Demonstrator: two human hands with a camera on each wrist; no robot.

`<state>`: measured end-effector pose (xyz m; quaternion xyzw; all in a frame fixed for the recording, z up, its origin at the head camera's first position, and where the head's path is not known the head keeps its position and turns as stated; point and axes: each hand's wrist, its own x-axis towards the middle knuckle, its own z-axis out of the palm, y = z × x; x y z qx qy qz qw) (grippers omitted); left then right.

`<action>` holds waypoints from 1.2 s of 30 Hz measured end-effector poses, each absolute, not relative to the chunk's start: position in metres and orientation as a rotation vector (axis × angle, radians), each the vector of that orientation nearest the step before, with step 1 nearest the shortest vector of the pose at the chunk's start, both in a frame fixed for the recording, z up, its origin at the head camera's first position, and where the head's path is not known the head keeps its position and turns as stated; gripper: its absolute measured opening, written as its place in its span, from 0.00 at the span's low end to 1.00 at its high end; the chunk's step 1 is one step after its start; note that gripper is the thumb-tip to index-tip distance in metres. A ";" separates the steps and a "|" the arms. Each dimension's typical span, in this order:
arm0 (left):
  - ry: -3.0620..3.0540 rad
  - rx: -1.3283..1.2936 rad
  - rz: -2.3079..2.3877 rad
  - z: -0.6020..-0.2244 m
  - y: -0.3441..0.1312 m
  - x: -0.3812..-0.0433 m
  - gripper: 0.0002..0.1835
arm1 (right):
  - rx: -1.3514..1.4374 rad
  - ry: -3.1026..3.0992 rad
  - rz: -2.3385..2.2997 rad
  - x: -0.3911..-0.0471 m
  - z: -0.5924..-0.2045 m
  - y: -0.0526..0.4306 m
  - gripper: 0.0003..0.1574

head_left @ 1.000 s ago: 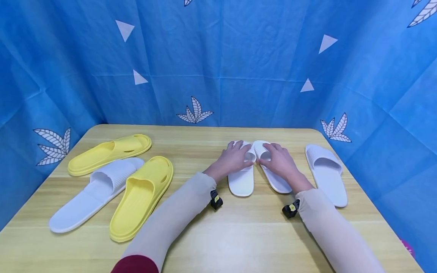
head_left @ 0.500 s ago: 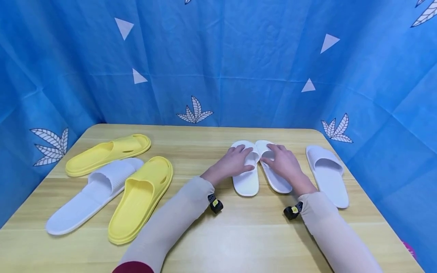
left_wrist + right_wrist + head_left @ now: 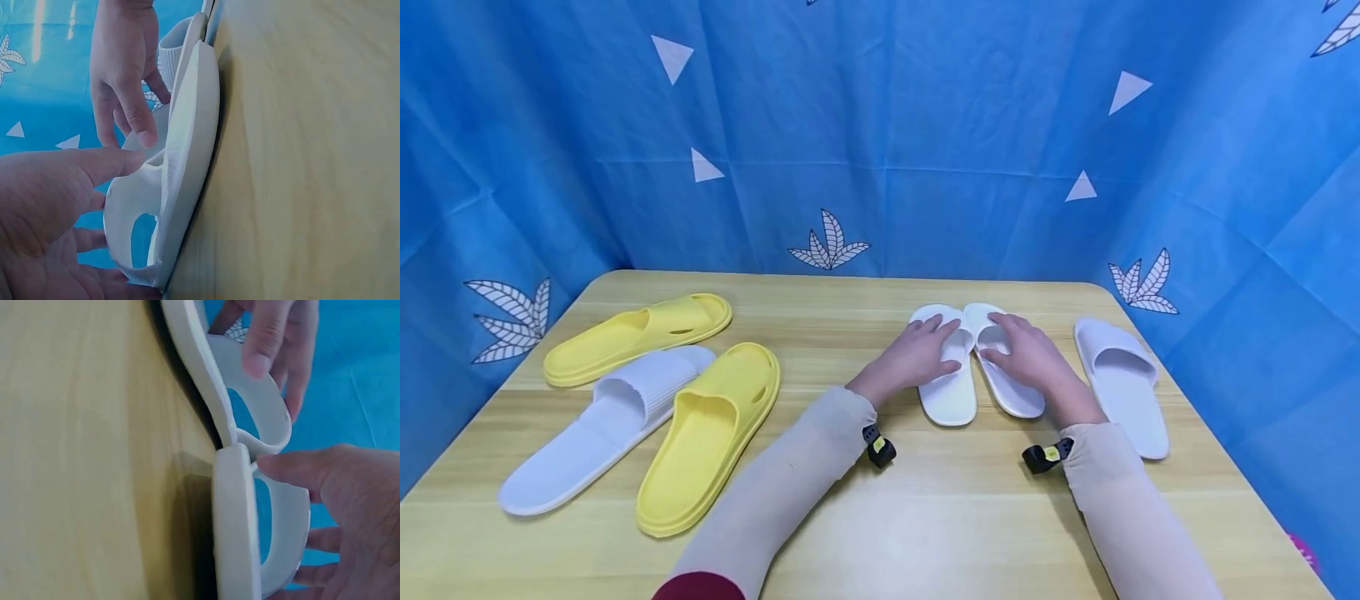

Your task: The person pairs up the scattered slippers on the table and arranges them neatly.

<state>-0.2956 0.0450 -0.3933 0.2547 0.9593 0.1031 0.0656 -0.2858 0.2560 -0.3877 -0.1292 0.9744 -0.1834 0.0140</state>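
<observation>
Two small white slippers stand side by side with toes touching and heels splayed apart. Over the left slipper [image 3: 949, 404] my left hand [image 3: 917, 352] spans the strap, its thumb on the near side and its fingers around the far side, as the left wrist view shows. Likewise my right hand [image 3: 1028, 357] holds the right slipper [image 3: 1017, 398] by its strap. In the right wrist view the right thumb [image 3: 294, 469] lies by the strap's inner edge, and a dark shadow shows below the slipper. The hands partly hide both straps.
Right of the hands sits a larger white ribbed slipper [image 3: 1123, 387]. On the left lie a matching white slipper [image 3: 602, 433] and two yellow slippers, a far one [image 3: 640, 333] and a near one [image 3: 707, 442]. A blue curtain [image 3: 880, 125] surrounds the wooden table [image 3: 910, 517].
The left small slipper has shifted right against the other one with my left hand. Over the last half second both slippers have moved slightly away from me.
</observation>
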 end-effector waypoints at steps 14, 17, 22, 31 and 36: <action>2.940 0.726 0.382 -0.387 0.046 -0.294 0.41 | -0.425 3.051 -0.583 -0.290 -0.382 0.261 0.44; 2.948 0.735 0.415 -0.386 0.045 -0.295 0.40 | -0.448 3.061 -0.580 -0.290 -0.380 0.262 0.43; 2.920 0.791 0.455 -0.389 0.042 -0.295 0.40 | -0.447 3.045 -0.582 -0.289 -0.379 0.265 0.43; 2.874 0.862 0.566 -0.401 0.036 -0.296 0.42 | -0.394 3.023 -0.579 -0.285 -0.383 0.271 0.43; 2.873 0.856 0.507 -0.405 0.036 -0.293 0.42 | -0.397 3.015 -0.586 -0.280 -0.388 0.271 0.43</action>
